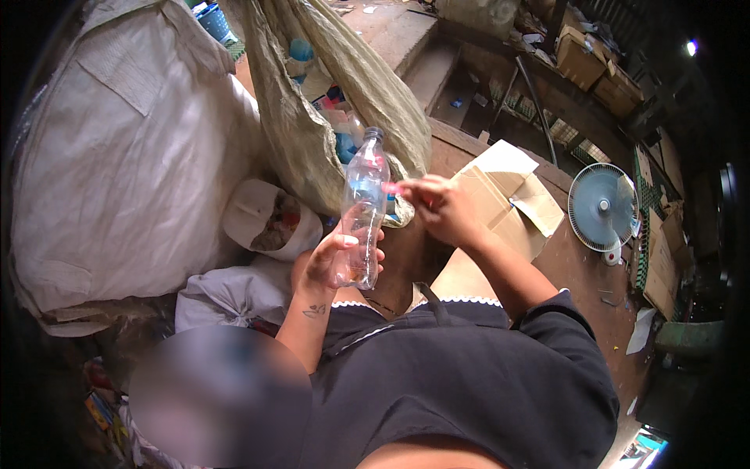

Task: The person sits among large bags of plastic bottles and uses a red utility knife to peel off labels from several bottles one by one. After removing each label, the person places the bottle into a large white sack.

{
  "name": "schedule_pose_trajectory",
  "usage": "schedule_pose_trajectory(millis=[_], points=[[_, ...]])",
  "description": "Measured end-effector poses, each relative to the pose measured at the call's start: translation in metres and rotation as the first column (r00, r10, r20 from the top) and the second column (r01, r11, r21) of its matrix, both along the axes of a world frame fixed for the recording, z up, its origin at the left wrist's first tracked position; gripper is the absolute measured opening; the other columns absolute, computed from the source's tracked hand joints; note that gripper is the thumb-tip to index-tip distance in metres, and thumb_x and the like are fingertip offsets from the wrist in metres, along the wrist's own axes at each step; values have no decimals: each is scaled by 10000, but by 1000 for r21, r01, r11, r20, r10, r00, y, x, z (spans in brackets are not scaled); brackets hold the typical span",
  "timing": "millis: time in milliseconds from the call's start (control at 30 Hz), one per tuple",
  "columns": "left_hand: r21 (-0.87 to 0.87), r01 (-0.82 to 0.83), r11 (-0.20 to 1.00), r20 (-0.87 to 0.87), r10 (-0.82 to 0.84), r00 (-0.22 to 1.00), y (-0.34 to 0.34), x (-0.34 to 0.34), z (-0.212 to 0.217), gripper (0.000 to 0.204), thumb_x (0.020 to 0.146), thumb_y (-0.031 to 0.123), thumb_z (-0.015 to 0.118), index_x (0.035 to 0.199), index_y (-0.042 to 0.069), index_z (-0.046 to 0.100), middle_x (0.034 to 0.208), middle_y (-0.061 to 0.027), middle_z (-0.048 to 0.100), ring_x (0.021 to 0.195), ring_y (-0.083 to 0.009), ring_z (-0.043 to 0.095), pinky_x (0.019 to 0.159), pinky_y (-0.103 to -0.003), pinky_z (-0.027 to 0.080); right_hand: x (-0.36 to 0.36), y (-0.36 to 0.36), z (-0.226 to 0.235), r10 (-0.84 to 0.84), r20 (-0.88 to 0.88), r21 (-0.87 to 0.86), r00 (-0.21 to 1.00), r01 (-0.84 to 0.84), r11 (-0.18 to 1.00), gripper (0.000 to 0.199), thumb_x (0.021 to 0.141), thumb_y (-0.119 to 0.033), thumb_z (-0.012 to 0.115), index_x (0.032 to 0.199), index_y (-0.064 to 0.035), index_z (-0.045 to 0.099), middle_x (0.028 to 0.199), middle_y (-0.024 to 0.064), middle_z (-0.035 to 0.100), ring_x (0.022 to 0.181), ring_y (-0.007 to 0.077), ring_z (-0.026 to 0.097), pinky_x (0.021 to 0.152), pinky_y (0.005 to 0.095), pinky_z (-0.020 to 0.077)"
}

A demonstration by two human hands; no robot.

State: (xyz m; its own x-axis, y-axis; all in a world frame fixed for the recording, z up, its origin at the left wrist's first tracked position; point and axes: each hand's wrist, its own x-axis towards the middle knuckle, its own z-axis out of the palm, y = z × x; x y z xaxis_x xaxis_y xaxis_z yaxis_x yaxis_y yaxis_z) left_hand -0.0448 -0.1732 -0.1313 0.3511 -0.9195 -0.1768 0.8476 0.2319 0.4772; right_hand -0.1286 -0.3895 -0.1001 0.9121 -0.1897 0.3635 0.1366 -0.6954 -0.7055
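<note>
Brown floor (582, 289) spreads toward 4 o'clock from the centre of my head-camera feed, and a standing fan (603, 205) faces up at 3 o'clock. I record two cardboard boxes (582, 59) at 2 o'clock, and an opened-out cardboard sheet (480, 191) nearer in, between 2 and 3.

Item under inspection: one clear plastic bottle (363, 227), near the centre, slightly toward 11 o'clock, nearly upright, its neck leaning to 1 o'clock, with a dark cap (374, 134) on. I find the left hand (328, 258) grasping it, thumb and fingers around the lower half. The right hand (444, 207), at 1 to 2 o'clock, has its fingers pinched on a small red piece (393, 188) beside the bottle's upper half. Blur prevents me from confirming contact.

Surroundings: an olive sack (293, 102) at 11 o'clock gapes over mixed plastic items (344, 147); a white container (305, 241) lies tipped at 9; a bulging white sack (133, 172) fills 9 to 10; a tied pale bag (230, 295) sits between 8 and 9.
</note>
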Motion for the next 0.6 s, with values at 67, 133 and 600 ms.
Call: schedule_pose_trajectory(millis=[67, 133, 600], points=[[-29, -1, 1000, -14, 1, 1000, 0, 3, -1, 769, 702, 127, 613, 1379, 149, 248, 1042, -172, 552, 840, -333, 637, 700, -458, 561, 0, 1, -5, 69, 14, 36, 998, -69, 997, 205, 818, -104, 627, 1019, -105, 670, 701, 108, 574, 579, 222, 535, 544, 321, 429], [-22, 32, 999, 19, -31, 999, 1, 6, -3, 824, 694, 111, 626, 1402, 157, 207, 1042, -164, 548, 848, -326, 631, 723, -436, 551, 23, -22, -23, -116, 83, 188, 990, 99, 977, 146, 857, -191, 619, 899, -56, 652, 645, 17, 524, 553, 125, 478, 509, 256, 372], [74, -793, 605, 863, -437, -253, -3, 10, 12, 743, 582, 131, 670, 1270, 142, 391, 999, -136, 559, 916, -343, 575, 793, -440, 474, 80, -34, 27, -79, -323, 153, 943, 134, 979, 581, 767, -624, 562, 761, -61, 703, 617, 108, 633, 616, 190, 619, 606, 350, 479]])
